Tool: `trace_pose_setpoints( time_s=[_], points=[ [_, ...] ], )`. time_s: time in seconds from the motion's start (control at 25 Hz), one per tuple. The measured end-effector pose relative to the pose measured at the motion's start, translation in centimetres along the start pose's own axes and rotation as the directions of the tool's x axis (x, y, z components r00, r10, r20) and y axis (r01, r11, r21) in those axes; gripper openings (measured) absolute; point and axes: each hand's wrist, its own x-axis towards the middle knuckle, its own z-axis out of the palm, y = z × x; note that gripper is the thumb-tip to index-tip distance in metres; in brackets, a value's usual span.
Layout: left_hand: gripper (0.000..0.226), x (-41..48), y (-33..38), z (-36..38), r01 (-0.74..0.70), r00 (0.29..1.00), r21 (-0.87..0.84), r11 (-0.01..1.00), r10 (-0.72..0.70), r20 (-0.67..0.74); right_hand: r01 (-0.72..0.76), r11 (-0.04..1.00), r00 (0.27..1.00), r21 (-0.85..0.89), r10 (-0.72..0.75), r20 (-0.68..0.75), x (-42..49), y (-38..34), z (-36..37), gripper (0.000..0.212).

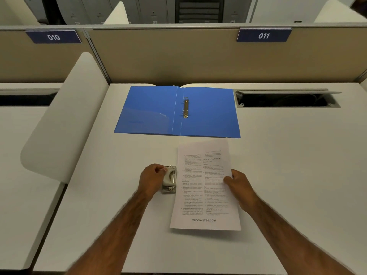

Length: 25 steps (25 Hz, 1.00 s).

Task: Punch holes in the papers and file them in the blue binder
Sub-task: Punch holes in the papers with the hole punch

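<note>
While our left hand (152, 178) grips the punch (169, 180) at lower centre, our right hand (237, 184) pinches the papers' (204, 187) right edge, their left edge at the punch. Above lies the open binder (208, 112) on the surface (288, 155).

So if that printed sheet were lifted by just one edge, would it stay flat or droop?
Probably droop: the paper looks thin, lying flat on the desk. It likely weighs very little, since the right hand steadies it by one edge alone. It may slide easily on that smooth surface.
</note>
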Motion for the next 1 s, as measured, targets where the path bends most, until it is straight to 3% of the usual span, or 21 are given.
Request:
trace_pose_setpoints(
  time_s=[0.52, 0.68, 0.84, 1.0],
  points=[
    [0.032, 0.3, 0.1, 0.2, -0.046, 0.999, 0.093, 0.995, 0.046, 0.005, 0.000, 1.000, 0.997, 0.013, 0.000, 0.073, 0.8, -1.4, 2.8, 0.015],
    [0.031, 0.3, 0.1, 0.6, -0.077, 0.997, 0.152, 0.985, 0.078, -0.004, -0.058, 0.998, 0.998, -0.014, 0.058, -0.005, 1.1, -1.6, 3.3, 0.030],
    [0.029, -0.1, 0.2, 1.0, -0.157, 0.987, 0.238, 0.959, 0.163, -0.006, -0.008, 0.988, 0.997, -0.152, -0.004, -0.078, 0.9, -2.2, 4.1, 0.047],
    [0.027, -0.4, 0.1, 1.3, -0.189, 0.980, 0.248, 0.950, 0.199, -0.017, 0.021, 0.982, 0.995, -0.185, -0.038, -0.089, 1.1, -1.9, 4.7, 0.045]
  ],
)
